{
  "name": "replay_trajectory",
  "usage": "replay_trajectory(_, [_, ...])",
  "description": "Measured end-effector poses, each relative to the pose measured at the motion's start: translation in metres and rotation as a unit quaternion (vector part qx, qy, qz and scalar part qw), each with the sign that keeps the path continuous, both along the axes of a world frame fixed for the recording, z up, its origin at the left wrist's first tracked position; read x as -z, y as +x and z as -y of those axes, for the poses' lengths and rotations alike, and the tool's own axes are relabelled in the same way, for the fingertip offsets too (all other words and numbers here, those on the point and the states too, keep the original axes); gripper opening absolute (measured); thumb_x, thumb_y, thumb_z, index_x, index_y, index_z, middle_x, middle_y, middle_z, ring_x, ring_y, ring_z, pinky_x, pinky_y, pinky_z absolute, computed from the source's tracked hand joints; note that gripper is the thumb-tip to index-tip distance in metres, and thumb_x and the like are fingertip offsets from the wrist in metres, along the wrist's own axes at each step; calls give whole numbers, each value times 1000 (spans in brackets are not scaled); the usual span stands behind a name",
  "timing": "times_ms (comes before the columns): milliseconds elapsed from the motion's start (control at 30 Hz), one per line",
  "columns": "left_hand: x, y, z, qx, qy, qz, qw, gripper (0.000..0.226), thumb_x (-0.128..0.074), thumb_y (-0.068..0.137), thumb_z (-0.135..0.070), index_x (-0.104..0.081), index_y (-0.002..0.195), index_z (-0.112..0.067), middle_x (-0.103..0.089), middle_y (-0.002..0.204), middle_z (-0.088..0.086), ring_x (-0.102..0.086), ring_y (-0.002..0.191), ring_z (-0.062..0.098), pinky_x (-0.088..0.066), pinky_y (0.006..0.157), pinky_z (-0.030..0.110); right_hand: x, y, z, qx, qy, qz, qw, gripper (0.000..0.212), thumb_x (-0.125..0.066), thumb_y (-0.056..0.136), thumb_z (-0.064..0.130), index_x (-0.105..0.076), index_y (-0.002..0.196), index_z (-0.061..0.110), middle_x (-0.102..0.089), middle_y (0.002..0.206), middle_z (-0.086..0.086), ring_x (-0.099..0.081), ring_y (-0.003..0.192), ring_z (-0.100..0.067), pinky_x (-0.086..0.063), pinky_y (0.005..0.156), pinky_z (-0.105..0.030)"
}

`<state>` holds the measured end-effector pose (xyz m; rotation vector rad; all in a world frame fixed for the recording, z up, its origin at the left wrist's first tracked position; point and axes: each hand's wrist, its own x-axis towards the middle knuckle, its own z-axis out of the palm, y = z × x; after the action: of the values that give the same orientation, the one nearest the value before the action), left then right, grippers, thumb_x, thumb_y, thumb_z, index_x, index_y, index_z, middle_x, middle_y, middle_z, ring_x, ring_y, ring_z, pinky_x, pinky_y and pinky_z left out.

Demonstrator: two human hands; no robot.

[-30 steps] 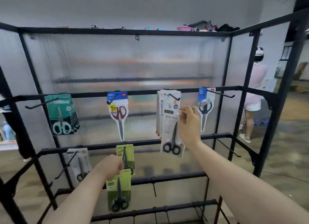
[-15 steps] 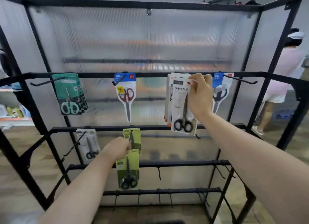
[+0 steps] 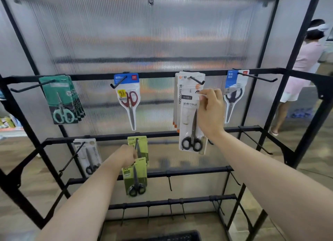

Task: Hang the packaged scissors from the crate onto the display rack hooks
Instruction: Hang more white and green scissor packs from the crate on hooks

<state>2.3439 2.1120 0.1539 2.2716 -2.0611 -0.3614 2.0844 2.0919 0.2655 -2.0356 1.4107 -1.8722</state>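
Observation:
My right hand (image 3: 210, 112) grips a white pack of black-handled scissors (image 3: 191, 125) by its right edge, holding it just below a hook (image 3: 197, 80) on the rack's upper bar, in front of several matching white packs. My left hand (image 3: 127, 155) pinches the top of a green pack of black-handled scissors (image 3: 135, 177), just under another green pack (image 3: 139, 145) that hangs on a middle-bar hook. The crate (image 3: 162, 237) shows only as a dark edge at the bottom.
The black display rack (image 3: 153, 76) also carries teal packs (image 3: 62, 100), a red-handled pair (image 3: 128, 98), a blue-topped pair (image 3: 235, 93) and a white pack (image 3: 88, 156) lower left. Bare hooks stick out at the right and along the lowest bars. A person (image 3: 302, 69) stands beyond the rack, at right.
The view has dropped and moved closer to the rack. My right hand raised the white pack toward the upper hook, then it sits slightly lower now. My left hand keeps the green pack by the middle hook.

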Motion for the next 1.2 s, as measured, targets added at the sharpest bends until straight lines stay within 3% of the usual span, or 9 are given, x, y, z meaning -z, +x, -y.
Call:
replay_trajectory(167, [4, 6, 21, -19, -65, -20, 998, 23, -54, 91, -10, -55, 113, -16, -58, 107, 7, -54, 89, 21, -44, 75, 31, 12, 3, 13, 1, 25, 0, 1000, 15, -46, 95, 4, -57, 105, 0, -43, 101, 1, -41, 80, 10, -32, 73, 3])
replay_trajectory(267, [9, 12, 39, -37, -126, 13, 991, 14, -56, 91, -16, -47, 101, -12, -58, 101, 11, -55, 87, 26, -42, 67, 33, 21, 5, 24, 11, 31, -1, 999, 15, -46, 95, 5, -58, 105, 1, -45, 105, 1, -41, 87, 19, -32, 74, 3])
replay_trajectory(367, [14, 15, 59, -60, -170, 92, 979, 8, -51, 92, -19, -55, 94, -12, -59, 101, 9, -56, 91, 26, -37, 65, 31, 27, 7, 31, 18, 35, -24, 999, 16, -46, 96, 6, -58, 104, 1, -47, 104, -2, -41, 81, 15, -31, 72, 4])
replay_trajectory(533, [31, 18, 89, -78, -134, 92, 984, 18, -48, 92, -18, -65, 97, -16, -66, 94, 4, -62, 87, 25, -45, 65, 31, 30, 9, 37, 7, 44, -34, 998, 16, -46, 96, 7, -57, 106, 2, -43, 101, 2, -41, 77, 2, -33, 71, 2])
replay_trajectory(700, [28, 14, 90, -49, -77, 81, 993, 25, -44, 94, -20, -53, 117, -17, -62, 111, 7, -59, 99, 25, -46, 72, 34, 23, 1, 32, -10, 13, -11, 1000, 15, -47, 95, 4, -58, 104, 0, -44, 99, 1, -42, 80, 11, -33, 74, 1])
replay_trajectory(800, [6, 4, 82, -23, -93, 92, 991, 26, -41, 95, -18, -56, 116, -16, -61, 116, 9, -59, 101, 27, -49, 78, 37, 16, -5, 25, -8, -41, -14, 999, 13, -48, 94, 4, -59, 100, 0, -44, 96, 0, -43, 82, 15, -33, 73, 1])
replay_trajectory(933, [-51, -33, 68, 50, -144, -31, 988, 28, -41, 98, -27, -62, 116, -19, -64, 112, 0, -58, 104, 22, -47, 90, 37, 1, -14, 15, 6, -91, -45, 995, 21, -44, 95, 13, -58, 104, 1, -42, 98, -3, -36, 75, 2, -35, 73, 1])
replay_trajectory(1100, [-126, -94, 41, 156, -325, -282, 889, 36, -36, 101, -26, -61, 110, -1, -63, 81, 0, -62, 83, 17, -49, 79, 28, -23, -26, 11, -19, -85, -12, 996, 18, -46, 95, 8, -58, 106, 2, -42, 100, -3, -40, 84, 6, -33, 76, 1])
replay_trajectory(1200, [-149, -115, 31, 213, -390, -284, 850, 43, -41, 96, -38, -53, 127, -10, -67, 86, -1, -66, 81, 15, -54, 81, 32, -32, -26, 13, -33, -80, 8, 996, 16, -47, 95, 5, -58, 106, 1, -41, 98, -3, -40, 82, 4, -33, 76, 1])
